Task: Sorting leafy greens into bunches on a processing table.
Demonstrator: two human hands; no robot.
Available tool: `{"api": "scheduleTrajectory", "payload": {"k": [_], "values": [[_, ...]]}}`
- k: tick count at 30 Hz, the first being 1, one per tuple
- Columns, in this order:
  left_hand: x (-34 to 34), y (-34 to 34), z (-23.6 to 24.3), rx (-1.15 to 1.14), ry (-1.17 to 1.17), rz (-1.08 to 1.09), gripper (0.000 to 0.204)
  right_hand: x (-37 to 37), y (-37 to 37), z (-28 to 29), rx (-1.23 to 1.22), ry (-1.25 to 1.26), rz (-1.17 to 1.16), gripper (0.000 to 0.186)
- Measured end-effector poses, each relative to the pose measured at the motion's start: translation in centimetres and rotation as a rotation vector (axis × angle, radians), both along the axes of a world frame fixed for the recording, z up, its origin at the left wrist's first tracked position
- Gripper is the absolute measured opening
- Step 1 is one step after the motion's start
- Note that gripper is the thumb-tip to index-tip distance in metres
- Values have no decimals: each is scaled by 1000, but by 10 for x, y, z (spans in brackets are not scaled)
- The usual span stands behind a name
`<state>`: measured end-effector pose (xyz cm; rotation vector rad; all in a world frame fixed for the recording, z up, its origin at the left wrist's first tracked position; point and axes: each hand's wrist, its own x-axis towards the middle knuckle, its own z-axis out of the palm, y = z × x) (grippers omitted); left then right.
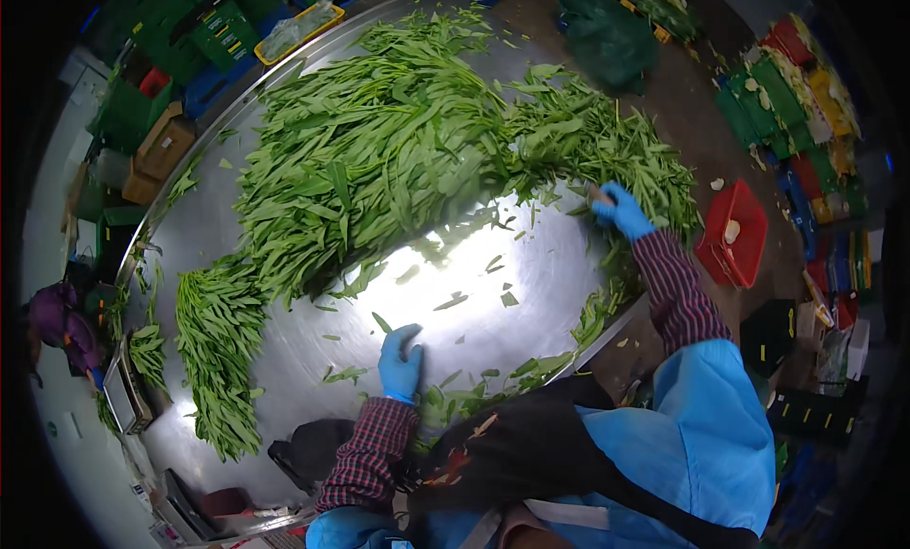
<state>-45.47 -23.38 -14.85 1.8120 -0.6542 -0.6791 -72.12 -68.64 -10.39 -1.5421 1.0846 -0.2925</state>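
Most leafy greens (370,151) ahead | left hand (401,367): empty, well apart | right hand (623,210): at their edge, grip unclear

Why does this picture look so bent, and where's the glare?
Head view: straight edges bow and the corners go black, as with a wide fisheye lens; same view: strong white glare on the metal table, just below the large leafy pile; same view: dimmer toward the rim.

Brownish object (598,194) in right fingers (616,192) (too small to identify), apron (517,449) cropped
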Motion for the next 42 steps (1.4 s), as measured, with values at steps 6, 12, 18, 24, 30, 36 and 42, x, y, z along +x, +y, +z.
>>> {"api": "scheduleTrajectory", "payload": {"k": [6,12,18,24,30,36,42], "values": [[11,-16,13,0,-51,25,30,37,78,42,-71,188,658,43],[26,-22,21,2,-297,9,29,212,59,124,-497,-194,552,41],[33,-26,-13,-37,-513,39,28,385,18,121,-1133,32,558,34],[36,-28,-16,-28,-535,25,31,448,-11,82,-1050,63,553,28],[35,-25,-19,-7,-527,11,33,504,-56,83,-1154,253,677,86],[42,-26,-15,27,-552,-23,38,532,-96,66,-646,222,906,137],[44,-30,-15,5,-559,-3,37,535,-101,52,-758,199,1146,133]]}}
